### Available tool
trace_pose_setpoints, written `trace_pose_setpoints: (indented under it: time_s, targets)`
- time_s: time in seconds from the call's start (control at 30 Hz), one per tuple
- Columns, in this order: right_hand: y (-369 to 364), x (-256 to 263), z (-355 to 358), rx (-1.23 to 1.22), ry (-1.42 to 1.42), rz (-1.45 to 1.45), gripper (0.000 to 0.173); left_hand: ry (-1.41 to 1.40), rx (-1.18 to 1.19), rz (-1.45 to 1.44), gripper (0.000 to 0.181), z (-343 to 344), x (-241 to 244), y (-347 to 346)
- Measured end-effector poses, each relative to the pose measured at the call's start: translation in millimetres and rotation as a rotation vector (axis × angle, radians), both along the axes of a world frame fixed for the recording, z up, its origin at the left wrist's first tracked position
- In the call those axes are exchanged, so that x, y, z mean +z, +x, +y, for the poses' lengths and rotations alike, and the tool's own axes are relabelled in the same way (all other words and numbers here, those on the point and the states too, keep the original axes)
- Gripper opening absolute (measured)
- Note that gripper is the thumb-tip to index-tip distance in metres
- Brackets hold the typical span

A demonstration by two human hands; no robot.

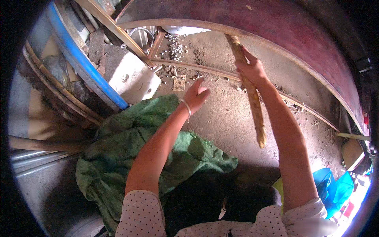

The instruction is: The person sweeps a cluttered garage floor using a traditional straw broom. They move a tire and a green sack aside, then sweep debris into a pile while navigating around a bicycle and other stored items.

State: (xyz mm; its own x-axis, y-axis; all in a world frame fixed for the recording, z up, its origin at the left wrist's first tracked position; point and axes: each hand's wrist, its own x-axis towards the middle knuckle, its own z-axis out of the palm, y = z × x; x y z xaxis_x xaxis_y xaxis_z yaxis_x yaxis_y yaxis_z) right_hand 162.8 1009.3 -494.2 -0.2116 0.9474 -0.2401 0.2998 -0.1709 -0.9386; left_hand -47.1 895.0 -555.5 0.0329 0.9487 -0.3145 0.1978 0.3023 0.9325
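My right hand grips a long, rough yellowish-brown stick around its upper part. The stick's far end reaches the wooden edge of a dark red tabletop; its near end hangs toward me above the concrete floor. My left hand holds nothing, its fingers loosely bent with the thumb apart, and wears a pale bangle at the wrist. Below that hand and forearm lies a crumpled green woven sack. A small tan square piece rests on the floor just beyond my left fingers.
A thin wooden rail runs low across the floor, near scattered white bits. To the left are a white block with holes, a blue-edged board and a wooden strip. A blue plastic bag lies at the right.
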Motion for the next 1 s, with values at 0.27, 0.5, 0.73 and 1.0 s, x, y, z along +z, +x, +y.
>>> trace_pose_setpoints:
  time_s: [0.27,0.5,0.73,1.0]
  targets:
    - [133.0,15.1,-117.8,0.022,-0.004,0.027,0.071,-0.215,-0.032,-0.143,0.070,-14.8,-57.1,-7.7]
    - [183.4,46.2,-198.8,0.058,-0.272,-0.260,0.075,-0.258,-0.059,-0.174,0.066,-20.5,-55.8,0.3]
    - [-7.8,-46.2,-82.2,0.150,0.191,-0.294,0.074,-0.322,-0.155,-0.102,0.055,-15.0,-45.5,23.2]
    - [-105.8,-34.8,62.5,-0.046,0.229,-0.222,0.068,-0.178,-0.023,-0.273,0.045,-24.1,-29.4,21.8]
